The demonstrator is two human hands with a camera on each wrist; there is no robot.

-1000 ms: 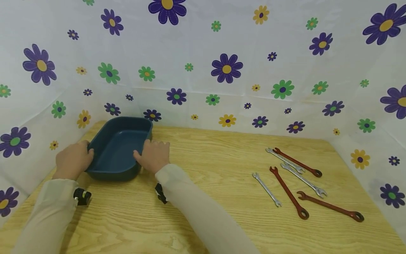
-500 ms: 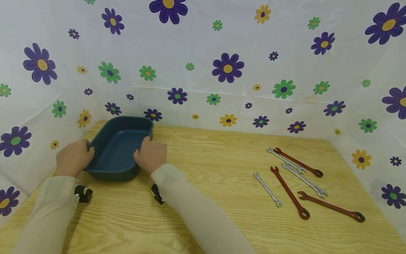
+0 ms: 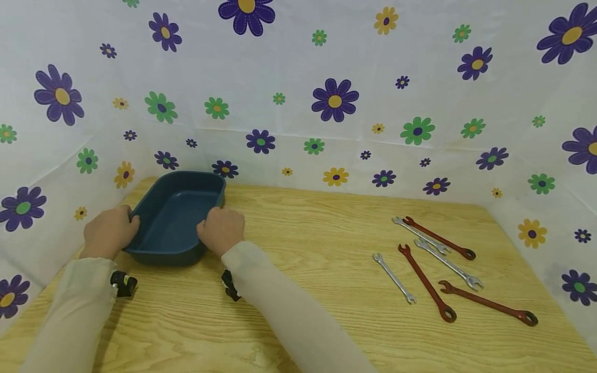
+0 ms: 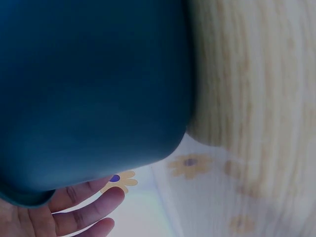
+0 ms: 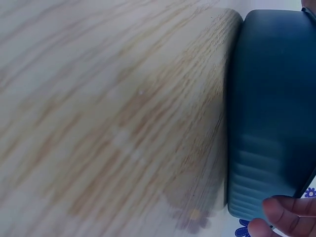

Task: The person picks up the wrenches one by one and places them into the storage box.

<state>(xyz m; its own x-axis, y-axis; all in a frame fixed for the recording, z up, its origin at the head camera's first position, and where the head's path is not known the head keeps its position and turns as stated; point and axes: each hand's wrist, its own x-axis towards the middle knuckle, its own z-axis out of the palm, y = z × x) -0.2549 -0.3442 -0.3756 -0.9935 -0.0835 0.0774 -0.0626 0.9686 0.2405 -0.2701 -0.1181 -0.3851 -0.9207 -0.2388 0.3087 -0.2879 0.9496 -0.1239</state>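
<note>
A dark blue plastic tub [image 3: 179, 215] stands on the left part of the wooden table, its inside bare. My left hand [image 3: 106, 233] holds its left rim, thumb over the edge and fingers outside. In the left wrist view, those fingers [image 4: 89, 212] show under the lip beside the tub's outer wall [image 4: 94, 94]. On the opposite rim, my right hand [image 3: 223, 230] grips with the thumb on the inner side. The right wrist view catches its curled fingertips [image 5: 276, 210] at the tub's ribbed outer wall [image 5: 256, 168]; part of that hand is out of frame.
Several loose wrenches lie on the table's right side, among them a small silver wrench [image 3: 394, 278], a red wrench [image 3: 425, 282] and another red wrench [image 3: 487, 303]. A white flowered cloth [image 3: 280, 77] walls the table [image 3: 298, 248] at the back and both sides.
My right hand has shifted slightly left and its fingers have closed in against the tub's rim. The tub, left hand and wrenches have stayed in place.
</note>
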